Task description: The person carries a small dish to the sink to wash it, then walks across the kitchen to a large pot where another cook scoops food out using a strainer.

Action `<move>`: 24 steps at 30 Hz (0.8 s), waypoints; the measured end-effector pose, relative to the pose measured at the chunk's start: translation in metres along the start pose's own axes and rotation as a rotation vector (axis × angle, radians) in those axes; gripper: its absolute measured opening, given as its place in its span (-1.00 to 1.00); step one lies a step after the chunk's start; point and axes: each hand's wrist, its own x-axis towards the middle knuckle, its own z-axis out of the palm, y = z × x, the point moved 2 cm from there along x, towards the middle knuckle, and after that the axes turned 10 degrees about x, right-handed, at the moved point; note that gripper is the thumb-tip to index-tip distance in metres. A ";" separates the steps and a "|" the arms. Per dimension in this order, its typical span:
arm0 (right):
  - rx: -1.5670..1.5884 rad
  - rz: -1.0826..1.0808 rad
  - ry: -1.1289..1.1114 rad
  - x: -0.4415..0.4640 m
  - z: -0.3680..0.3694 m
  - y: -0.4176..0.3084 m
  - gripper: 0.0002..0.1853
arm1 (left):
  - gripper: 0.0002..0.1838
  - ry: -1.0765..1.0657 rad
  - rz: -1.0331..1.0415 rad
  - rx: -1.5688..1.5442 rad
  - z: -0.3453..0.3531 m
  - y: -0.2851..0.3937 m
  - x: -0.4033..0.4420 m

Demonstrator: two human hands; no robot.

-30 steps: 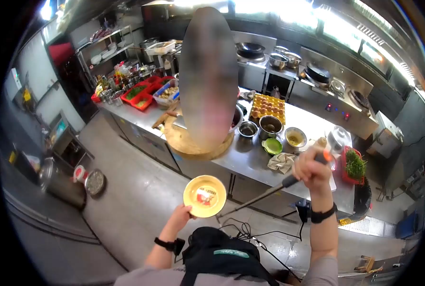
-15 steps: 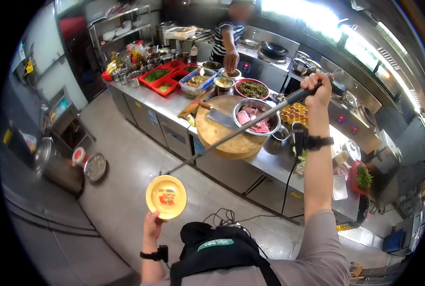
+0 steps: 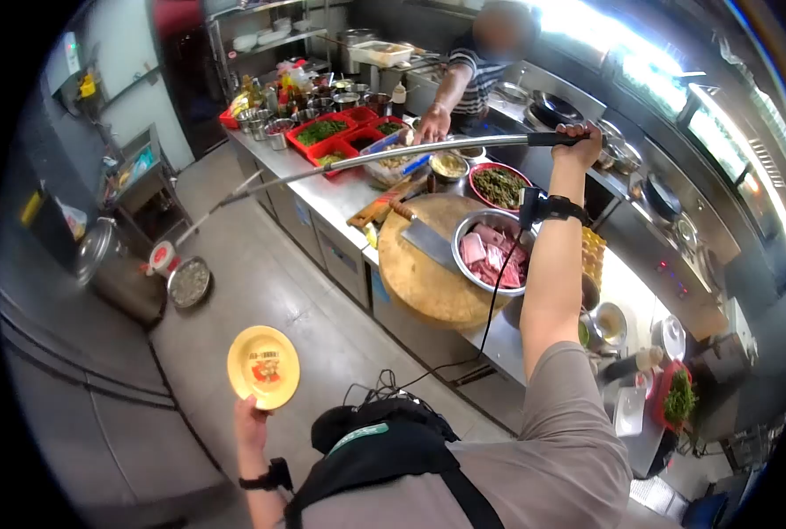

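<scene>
Yellow plate (image 3: pixel 264 368): left of the chopping board (image 3: pixel 432 289), rim grasped by the left hand (image 3: pixel 251 423). The right hand (image 3: pixel 578 146), right of the board, clenches the pole (image 3: pixel 490 141), which should clear the plate.

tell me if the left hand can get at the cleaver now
Probably not: the left hand holds the yellow dish, and the cleaver lies beyond open floor, on the chopping block.

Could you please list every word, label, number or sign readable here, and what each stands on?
No text here can be read.
Yellow dish in the left hand: dark print above a red picture, too blurred.
Green label on the black strapped gear: pale marks, too small.
Red lights on the stove: too small to tell any digits.
</scene>
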 end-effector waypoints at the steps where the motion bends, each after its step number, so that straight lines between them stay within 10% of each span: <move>1: 0.030 -0.006 0.019 0.012 -0.008 0.004 -0.82 | -0.63 0.017 0.005 -0.003 0.010 0.004 0.001; 13: 0.084 -0.132 0.331 0.170 -0.205 0.070 -0.78 | -0.66 0.167 -0.026 0.154 0.127 0.031 0.014; 18: 0.051 0.328 0.568 0.150 -0.287 0.127 -0.12 | -0.68 0.126 -0.041 0.125 0.142 0.026 0.021; 24: 0.008 0.734 0.230 0.026 -0.326 0.187 -0.46 | -0.69 0.098 -0.086 0.128 0.136 0.017 0.028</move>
